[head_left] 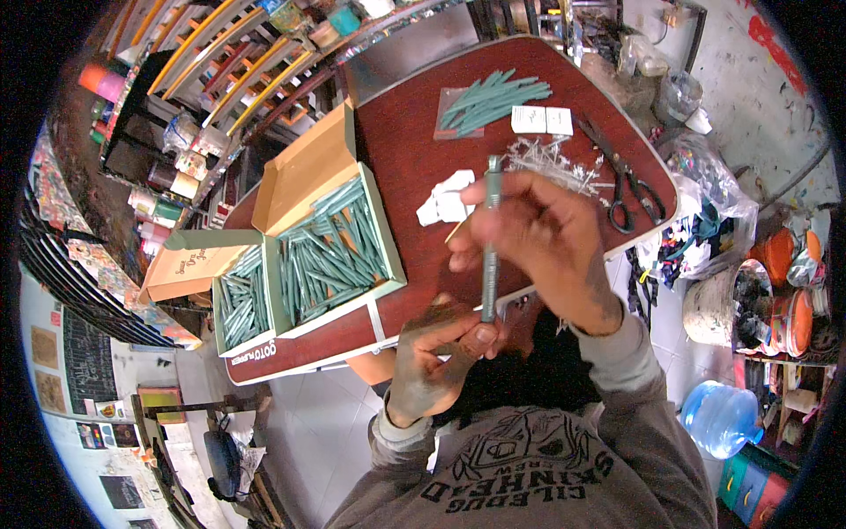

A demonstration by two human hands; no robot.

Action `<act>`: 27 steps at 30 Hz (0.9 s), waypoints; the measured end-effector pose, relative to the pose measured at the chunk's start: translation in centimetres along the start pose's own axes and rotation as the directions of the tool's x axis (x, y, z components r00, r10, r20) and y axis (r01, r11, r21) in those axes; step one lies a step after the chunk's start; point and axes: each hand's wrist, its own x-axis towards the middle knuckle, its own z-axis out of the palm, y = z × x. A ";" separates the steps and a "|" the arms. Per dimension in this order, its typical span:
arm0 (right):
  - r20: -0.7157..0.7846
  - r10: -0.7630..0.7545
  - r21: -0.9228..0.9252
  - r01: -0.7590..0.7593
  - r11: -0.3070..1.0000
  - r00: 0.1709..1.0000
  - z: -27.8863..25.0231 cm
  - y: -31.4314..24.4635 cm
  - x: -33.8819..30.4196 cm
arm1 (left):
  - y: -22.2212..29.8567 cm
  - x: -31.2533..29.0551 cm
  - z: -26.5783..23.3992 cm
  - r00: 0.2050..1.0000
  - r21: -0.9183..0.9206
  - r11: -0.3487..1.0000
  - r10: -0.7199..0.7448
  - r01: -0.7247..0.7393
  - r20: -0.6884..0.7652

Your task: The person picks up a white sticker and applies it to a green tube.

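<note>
A slim green pen (491,280) stands nearly upright in front of my body, above the near table edge. My left hand (443,354) pinches its lower end between thumb and fingers. Around the upper half curl the fingers of my right hand (551,238), partly blurred by motion. Crumpled white paper pieces (446,197) lie on the table just beyond the right fingertips. Further off are a pile of green sticks like the pen (495,99) on a clear plastic sleeve, small white printed cards (541,120) and a heap of clear plastic bits (553,165).
Black scissors (622,183) lie at the table's right. On the left stand a large open carton (351,302) and a smaller one (246,349), both full of green pens. The dark red table (401,115) has a pale rim. A blue water jug (721,418) stands at right.
</note>
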 end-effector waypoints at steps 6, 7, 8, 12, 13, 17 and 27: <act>0.080 0.011 -0.170 0.003 0.985 0.997 -0.1 1.2 -0.7 | -1.1 0.0 -0.2 0.985 0.120 0.987 0.118 -0.103 -0.123; 0.148 0.036 -0.154 -0.013 0.988 0.988 -0.3 2.3 -1.3 | -1.3 0.0 -0.5 0.978 0.218 0.966 0.167 -0.137 -0.127; 0.200 0.058 -0.155 -0.027 0.987 0.978 -0.7 3.2 -2.0 | -1.5 0.3 -0.7 0.968 0.298 0.938 0.222 -0.178 -0.119; 0.151 0.069 -0.281 -0.024 0.959 0.986 -1.8 2.2 -1.5 | -1.9 0.3 -1.0 0.933 0.623 0.746 0.353 -0.238 -0.066; 0.092 0.085 -0.252 -0.060 0.966 0.992 -1.8 1.6 -0.9 | -1.6 0.4 -0.9 0.928 0.675 0.700 0.368 -0.233 -0.061; -0.075 -0.104 -0.128 0.094 0.987 0.992 -2.0 -0.9 1.7 | -1.0 0.3 -0.7 0.933 0.621 0.740 0.357 -0.258 -0.038; -0.066 -0.071 -0.036 0.068 0.997 0.995 0.1 1.2 -1.2 | -2.0 0.0 -0.3 0.973 0.405 0.908 0.177 -0.103 -0.149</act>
